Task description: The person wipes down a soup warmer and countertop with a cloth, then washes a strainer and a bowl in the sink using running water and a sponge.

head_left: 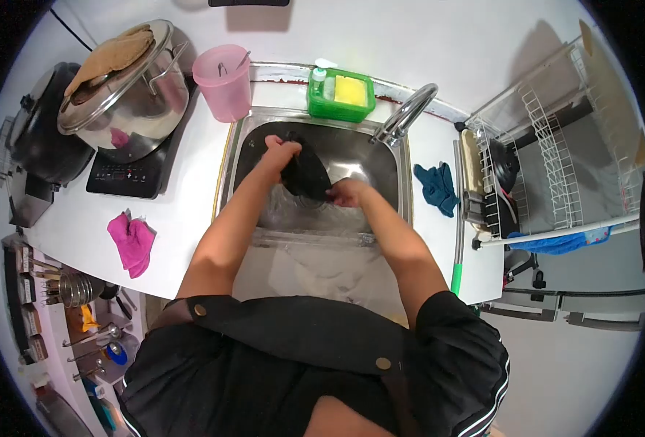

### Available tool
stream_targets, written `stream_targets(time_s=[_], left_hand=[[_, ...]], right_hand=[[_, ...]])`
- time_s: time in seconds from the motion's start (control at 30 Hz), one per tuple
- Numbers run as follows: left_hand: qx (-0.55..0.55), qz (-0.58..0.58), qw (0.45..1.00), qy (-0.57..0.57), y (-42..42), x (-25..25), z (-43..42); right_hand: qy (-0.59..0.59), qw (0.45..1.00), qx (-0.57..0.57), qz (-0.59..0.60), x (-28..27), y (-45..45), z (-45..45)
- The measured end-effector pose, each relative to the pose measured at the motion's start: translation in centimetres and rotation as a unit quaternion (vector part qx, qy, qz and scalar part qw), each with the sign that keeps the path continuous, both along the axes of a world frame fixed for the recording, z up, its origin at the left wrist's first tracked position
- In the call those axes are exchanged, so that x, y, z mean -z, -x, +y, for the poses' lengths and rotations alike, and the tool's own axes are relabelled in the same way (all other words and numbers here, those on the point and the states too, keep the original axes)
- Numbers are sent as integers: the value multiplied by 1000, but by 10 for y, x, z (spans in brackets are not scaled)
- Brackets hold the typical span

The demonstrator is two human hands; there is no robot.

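Observation:
A black item, perhaps a pan or bowl [306, 173], is tilted over the steel sink [381, 164]. My left hand [279, 155] is closed on its upper left end. Its lower right edge is pinched in my right hand [348, 193]. Water lies in the basin below it. The chrome faucet [408, 113] stands at the back right of the sink, and no stream shows from its spout. Behind the basin sits a green caddy [344, 109] with a yellow sponge [351, 91] and a pump bottle [320, 73].
Left of the sink are a pink cup [224, 91], a large steel pot [148, 95] on an induction cooker [126, 175], and a pink cloth [131, 244]. On the right are a blue cloth [435, 189], a green-ended pole [457, 277] and a wire dish rack [555, 175].

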State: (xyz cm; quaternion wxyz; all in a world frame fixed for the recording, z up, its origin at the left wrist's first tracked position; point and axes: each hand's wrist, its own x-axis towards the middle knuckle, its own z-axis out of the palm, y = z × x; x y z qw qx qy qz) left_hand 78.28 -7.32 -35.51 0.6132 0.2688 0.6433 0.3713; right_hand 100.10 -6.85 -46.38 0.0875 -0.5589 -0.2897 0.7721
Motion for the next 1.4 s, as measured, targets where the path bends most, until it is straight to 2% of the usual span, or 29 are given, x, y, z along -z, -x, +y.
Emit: stream_targets(time_s=[0.03, 0.07, 0.1, 0.13, 0.17, 0.2, 0.23, 0.27, 0.3, 0.37, 0.4, 0.47, 0.53, 0.6, 0.67, 0.7, 0.77, 0.9, 0.97, 1.07, 1.1, 1.23, 1.3, 1.33, 1.4], left_hand=[[-18, 166, 983, -78, -5, -9, -10], [-23, 166, 983, -80, -4, -10, -17], [-10, 235, 959, -159, 0, -13, -22], [3, 303, 924, -234, 2, -15, -25], [-46, 291, 931, -215, 3, -18, -29], [-47, 294, 930, -213, 9, -4, -26], [-104, 79, 979, -156, 22, 21, -21], [-156, -140, 973, -94, 30, 34, -17], [-161, -221, 960, -56, 29, 25, -27], [-167, -335, 927, -21, 24, 22, -47], [-170, -369, 913, -20, 20, 29, -52], [-188, -381, 905, -15, 15, 44, -59], [-167, -443, 881, -2, 9, 47, -66], [-163, -439, 884, -8, 3, 40, -70], [-102, -484, 869, -2, -1, 14, -76], [-103, -486, 868, -4, -2, 11, -75], [-114, -462, 880, 5, -4, 9, -74], [-98, -458, 884, 5, -6, 10, -73], [-68, -470, 880, -7, -12, 11, -72], [-43, -497, 867, 6, -17, 19, -68], [-44, -497, 867, 3, -18, 24, -67], [-30, -500, 866, -3, -16, 30, -65], [-18, -505, 863, 3, -17, 29, -64], [-12, -491, 871, 7, -15, 30, -60], [-3, -480, 877, 10, -20, 32, -55]], right_hand=[[-122, 986, -72, -87, -30, 11, -8], [-241, 945, -142, -171, -66, 20, -11], [-501, 802, -139, -292, -63, 15, 12], [-709, 580, -118, -383, -58, 11, 38], [-700, 597, 126, -371, -86, 31, 45], [-701, 606, 51, -373, -112, 24, 83], [-712, 573, 20, -406, -129, 22, 105], [-722, 537, -11, -436, -143, 23, 120], [-724, 537, -9, -432, -153, 28, 132], [-592, 582, -187, -526, -170, 42, 150], [-595, 583, -185, -522, -175, 48, 153], [-522, 635, -147, -550, -178, 58, 153], [-507, 640, -147, -559, -177, 62, 154], [-493, 640, -146, -571, -178, 61, 157], [-501, 698, -103, -502, -181, 53, 162], [-503, 695, -105, -502, -184, 48, 167], [-574, 711, -41, -405, -181, 37, 179], [-566, 669, -78, -475, -175, 33, 178], [-544, 634, -180, -520, -175, 41, 161], [-542, 640, -198, -508, -161, 50, 163], [-522, 662, -216, -493, -159, 49, 170], [-556, 691, -211, -411, -159, 40, 187], [-572, 719, -141, -369, -170, 35, 185], [-571, 718, -141, -372, -169, 34, 186], [-652, 677, -48, -339, -169, 31, 190]])
